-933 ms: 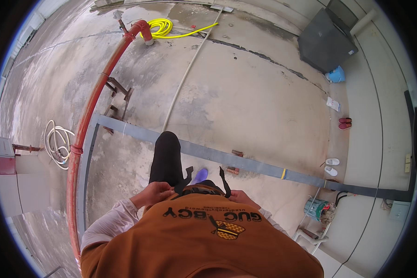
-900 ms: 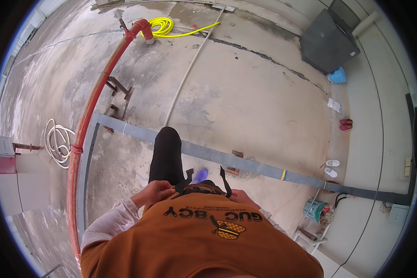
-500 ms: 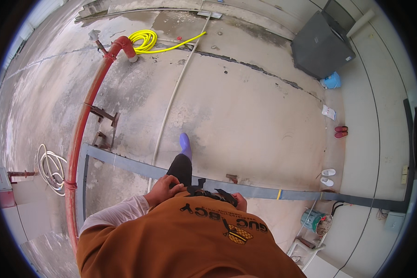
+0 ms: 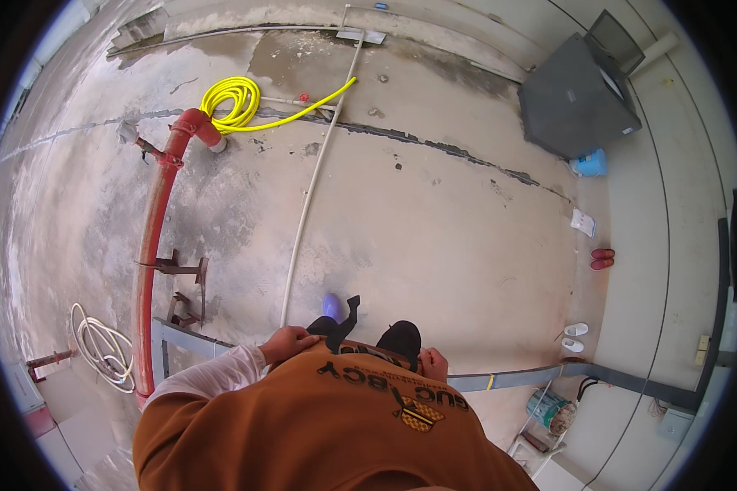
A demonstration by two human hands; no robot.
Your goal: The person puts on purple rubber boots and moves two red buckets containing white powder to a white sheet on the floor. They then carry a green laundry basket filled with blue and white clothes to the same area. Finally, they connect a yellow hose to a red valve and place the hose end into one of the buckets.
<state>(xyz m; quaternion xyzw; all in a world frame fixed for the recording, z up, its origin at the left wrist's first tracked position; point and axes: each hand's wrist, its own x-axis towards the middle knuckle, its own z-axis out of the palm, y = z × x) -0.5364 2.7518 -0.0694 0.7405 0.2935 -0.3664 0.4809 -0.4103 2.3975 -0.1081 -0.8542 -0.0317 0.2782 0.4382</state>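
Note:
My left hand [image 4: 287, 344] is closed at the left edge of my brown printed top [image 4: 327, 417], near the waist. At the right side of the waist, my right hand [image 4: 432, 365] is curled closed against the same top. What either hand grips is hidden. A loose black strap [image 4: 348, 323] sticks up between the hands. Beyond them show a purple boot [image 4: 332, 307] on my left foot and my dark-clad right knee [image 4: 400, 337]. A white sleeve [image 4: 221, 372] covers my left forearm.
A grey rail [image 4: 499, 380] crosses low at my body. On the left run a red pipe [image 4: 151, 245] and a pale hose coil [image 4: 102, 344]. A yellow hose [image 4: 237, 102] lies ahead beside a thin pipe [image 4: 311, 192]. Along the right wall stand a dark cabinet [image 4: 577, 98], blue bucket [image 4: 590, 162] and shoes [image 4: 603, 259].
My view has shifted forward, with the rail now nearer my body. The right knee has come into view, the left boot sits closer, and the right hand shows more. The black strap now stands up.

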